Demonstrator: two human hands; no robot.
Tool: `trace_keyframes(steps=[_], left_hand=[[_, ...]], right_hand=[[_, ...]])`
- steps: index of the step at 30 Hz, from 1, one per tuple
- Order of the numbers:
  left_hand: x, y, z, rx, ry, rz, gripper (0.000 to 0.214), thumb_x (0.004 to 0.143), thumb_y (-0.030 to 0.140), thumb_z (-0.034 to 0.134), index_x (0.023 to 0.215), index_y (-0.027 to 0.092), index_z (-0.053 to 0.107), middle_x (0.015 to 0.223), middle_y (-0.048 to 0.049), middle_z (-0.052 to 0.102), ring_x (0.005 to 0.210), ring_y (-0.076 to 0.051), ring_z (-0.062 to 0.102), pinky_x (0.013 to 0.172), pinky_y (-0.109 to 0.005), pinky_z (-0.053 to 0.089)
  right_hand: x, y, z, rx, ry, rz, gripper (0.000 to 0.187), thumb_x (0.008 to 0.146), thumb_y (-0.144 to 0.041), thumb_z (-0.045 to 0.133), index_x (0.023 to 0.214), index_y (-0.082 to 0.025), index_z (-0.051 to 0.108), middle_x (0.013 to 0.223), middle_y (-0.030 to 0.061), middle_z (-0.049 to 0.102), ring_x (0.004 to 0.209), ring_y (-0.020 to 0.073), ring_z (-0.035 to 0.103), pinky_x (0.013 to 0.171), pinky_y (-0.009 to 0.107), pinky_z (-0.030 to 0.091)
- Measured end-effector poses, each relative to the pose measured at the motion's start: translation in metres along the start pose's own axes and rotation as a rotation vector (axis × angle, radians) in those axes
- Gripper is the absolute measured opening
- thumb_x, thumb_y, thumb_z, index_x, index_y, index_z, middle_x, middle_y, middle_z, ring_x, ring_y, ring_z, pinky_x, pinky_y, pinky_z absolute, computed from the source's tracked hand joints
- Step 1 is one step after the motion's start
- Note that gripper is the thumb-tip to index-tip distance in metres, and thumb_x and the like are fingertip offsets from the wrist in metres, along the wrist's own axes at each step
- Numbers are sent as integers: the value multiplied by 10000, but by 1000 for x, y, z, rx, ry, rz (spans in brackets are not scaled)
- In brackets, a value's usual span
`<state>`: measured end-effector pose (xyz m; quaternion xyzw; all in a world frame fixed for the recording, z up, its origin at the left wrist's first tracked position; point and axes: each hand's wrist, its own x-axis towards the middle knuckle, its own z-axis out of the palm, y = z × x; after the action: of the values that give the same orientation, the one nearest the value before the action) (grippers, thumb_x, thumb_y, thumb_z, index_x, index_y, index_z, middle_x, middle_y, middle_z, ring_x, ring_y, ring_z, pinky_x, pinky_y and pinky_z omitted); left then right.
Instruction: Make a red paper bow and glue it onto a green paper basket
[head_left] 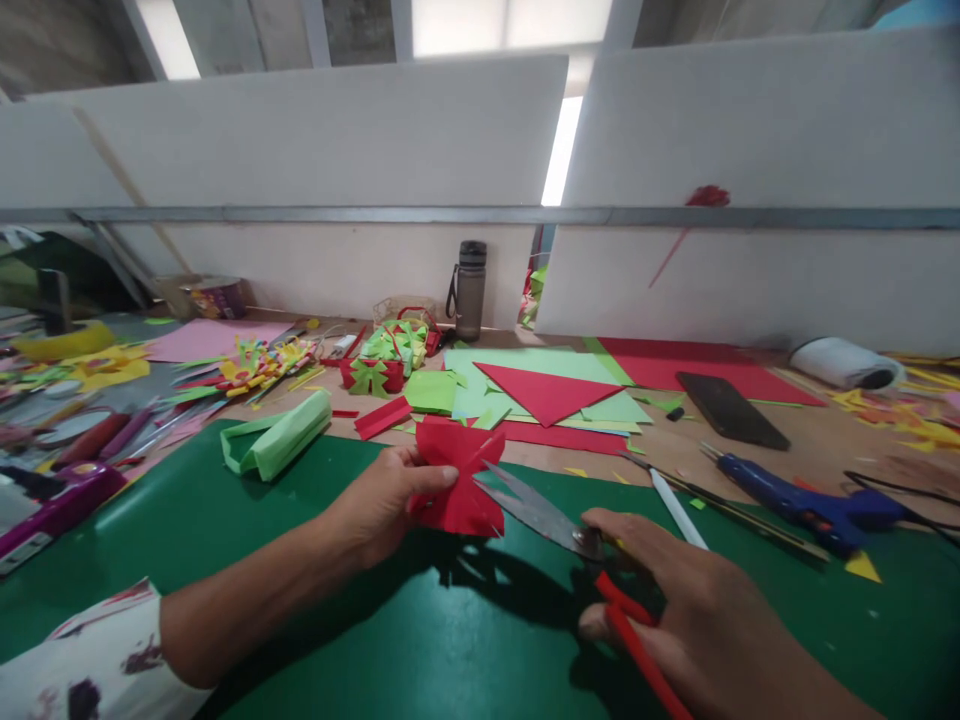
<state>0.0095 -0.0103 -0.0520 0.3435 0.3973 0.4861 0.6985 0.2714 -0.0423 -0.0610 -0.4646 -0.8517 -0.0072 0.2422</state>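
Between the thumb and fingers of my left hand [397, 500] is a red paper cutout [461, 505] with rounded lobes and notches, held up above the green mat [480, 640]. My right hand [682, 590] is closed around the red handles of a pair of scissors [536, 508]. The scissor blades are parted, and their tips reach the right side of the red paper near its middle. Part of the paper's left edge is hidden by my left fingers. A shadow of hands and paper falls on the mat below.
Behind the mat lie a red paper triangle [547, 390], light green sheets [450, 390] and a black phone [731, 410]. To the right are a blue glue gun [795, 495], tweezers [750, 515] and a white pen [677, 508]. A grey bottle [471, 290] stands at the back.
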Motion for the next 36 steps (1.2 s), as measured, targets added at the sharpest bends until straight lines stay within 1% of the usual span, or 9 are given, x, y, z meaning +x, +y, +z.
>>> trace_keyframes(steps=[4, 9, 14, 19, 22, 24, 28, 32, 36], left_hand=[[0, 2, 0, -55, 61, -77, 162, 726, 42, 638, 872, 95, 685, 818, -112, 733, 656, -172, 690, 658, -282, 567], [-1, 4, 0, 33, 128, -121, 122, 741, 71, 629, 852, 87, 677, 770, -112, 725, 579, -177, 674, 546, -273, 552], [-1, 8, 3, -28, 141, -132, 152, 728, 11, 593, 832, 88, 672, 779, -116, 726, 634, -180, 688, 633, -297, 569], [0, 9, 1, 35, 135, -142, 150, 704, 45, 620, 836, 94, 674, 691, -96, 708, 504, -177, 641, 401, -236, 489], [0, 10, 1, 23, 126, -137, 162, 691, 42, 622, 834, 90, 681, 720, -103, 715, 563, -188, 665, 477, -266, 533], [-1, 10, 1, -4, 109, -145, 151, 684, 32, 617, 808, 86, 683, 712, -101, 714, 595, -187, 674, 571, -295, 560], [-2, 9, -1, -16, 66, -145, 122, 670, 42, 635, 777, 79, 681, 713, -107, 715, 587, -177, 669, 590, -290, 557], [-1, 9, -2, -10, 16, -115, 200, 649, 65, 662, 847, 82, 680, 758, -114, 717, 635, -196, 679, 622, -314, 557], [-2, 12, -2, -5, -39, -97, 307, 608, 116, 716, 910, 88, 667, 828, -140, 716, 738, -253, 691, 699, -376, 551]], right_hand=[[0, 2, 0, 42, -55, 80, 509, 617, -263, 757, 1101, -219, 606, 998, 67, 730, 843, 262, 705, 688, 351, 582], [2, 0, -4, 131, -146, 221, 466, 638, -304, 725, 1087, -250, 616, 1030, 52, 713, 865, 266, 684, 708, 344, 551], [10, -8, -19, 344, -407, 335, 363, 680, -240, 646, 1041, -265, 613, 775, -26, 674, 630, 169, 616, 546, 220, 484], [14, -3, -29, 504, -563, 330, 366, 632, -250, 633, 997, -262, 616, 747, -24, 619, 620, 159, 541, 544, 213, 438], [13, 2, -28, 544, -720, 377, 332, 647, -207, 626, 974, -266, 613, 640, -57, 498, 545, 112, 409, 477, 190, 343], [13, 5, -27, 583, -773, 413, 318, 677, -209, 632, 989, -262, 599, 625, -66, 448, 534, 100, 355, 457, 189, 292], [13, 10, -26, 673, -817, 382, 318, 752, -333, 644, 1044, -243, 557, 636, -68, 427, 552, 99, 314, 480, 202, 272], [15, 13, -27, 631, -818, 377, 317, 731, -289, 667, 1018, -222, 551, 660, -65, 421, 574, 98, 308, 507, 212, 274], [20, 8, -29, 703, -867, 413, 321, 711, -268, 648, 1009, -218, 540, 622, -70, 414, 548, 93, 302, 485, 210, 255]])
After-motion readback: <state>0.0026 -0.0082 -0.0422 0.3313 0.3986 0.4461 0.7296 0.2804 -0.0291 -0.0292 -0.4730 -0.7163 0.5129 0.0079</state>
